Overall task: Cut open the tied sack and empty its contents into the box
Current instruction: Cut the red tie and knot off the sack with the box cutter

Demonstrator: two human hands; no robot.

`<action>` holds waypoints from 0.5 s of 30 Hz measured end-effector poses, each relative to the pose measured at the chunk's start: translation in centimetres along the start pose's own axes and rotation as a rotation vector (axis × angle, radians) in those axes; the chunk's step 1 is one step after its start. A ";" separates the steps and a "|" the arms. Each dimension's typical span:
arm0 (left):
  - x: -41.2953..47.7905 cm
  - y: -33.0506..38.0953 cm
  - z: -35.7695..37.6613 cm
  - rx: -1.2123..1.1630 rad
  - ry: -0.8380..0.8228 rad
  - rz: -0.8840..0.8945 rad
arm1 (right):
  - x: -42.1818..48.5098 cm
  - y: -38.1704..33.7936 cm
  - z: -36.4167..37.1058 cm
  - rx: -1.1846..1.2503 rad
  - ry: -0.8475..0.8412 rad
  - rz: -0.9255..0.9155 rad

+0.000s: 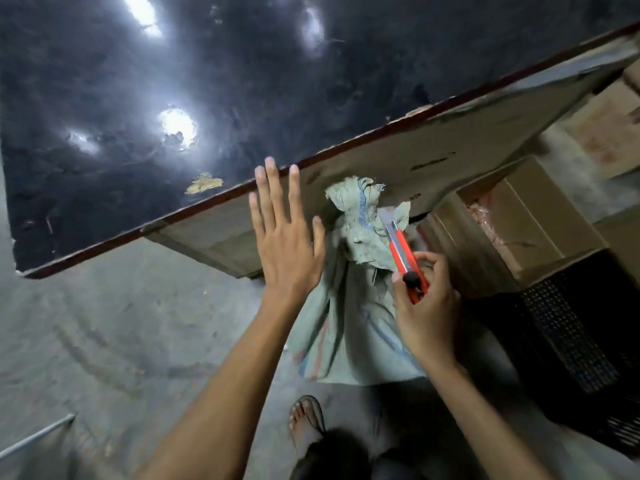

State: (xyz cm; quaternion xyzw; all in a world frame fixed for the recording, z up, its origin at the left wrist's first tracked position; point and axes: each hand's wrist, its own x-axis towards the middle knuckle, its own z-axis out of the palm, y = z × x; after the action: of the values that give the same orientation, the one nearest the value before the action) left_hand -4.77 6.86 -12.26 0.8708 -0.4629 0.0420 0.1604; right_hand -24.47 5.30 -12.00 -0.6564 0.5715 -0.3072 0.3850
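Note:
A pale green woven sack stands on the floor against the table's side, its neck tied into a bunched top. My right hand grips a red utility knife whose blade is extended and rests against the sack's neck. My left hand hovers flat just left of the sack's top, fingers spread, holding nothing. An open cardboard box sits to the right of the sack, with something pinkish inside.
A glossy black table top fills the upper left, its edge running diagonally above the sack. A dark perforated crate stands at the right. More cardboard boxes lie beyond. My sandalled foot rests on the concrete floor below.

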 end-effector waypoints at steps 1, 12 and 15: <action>-1.6 0.1 1.3 -0.025 -0.014 0.012 | -0.7 1.0 0.4 0.026 0.005 0.020; -3.2 1.3 25.1 -0.657 -0.157 -0.057 | 1.6 18.3 5.5 0.147 0.239 -0.246; -2.3 1.3 29.5 -0.732 -0.102 -0.023 | 4.0 23.7 8.2 0.211 0.300 -0.325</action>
State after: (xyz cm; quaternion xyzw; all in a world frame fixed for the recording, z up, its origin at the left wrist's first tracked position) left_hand -9.38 -1.35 -40.36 0.7620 -0.4447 -0.1717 0.4384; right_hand -29.11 1.40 -36.63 -0.6430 0.4740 -0.5171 0.3075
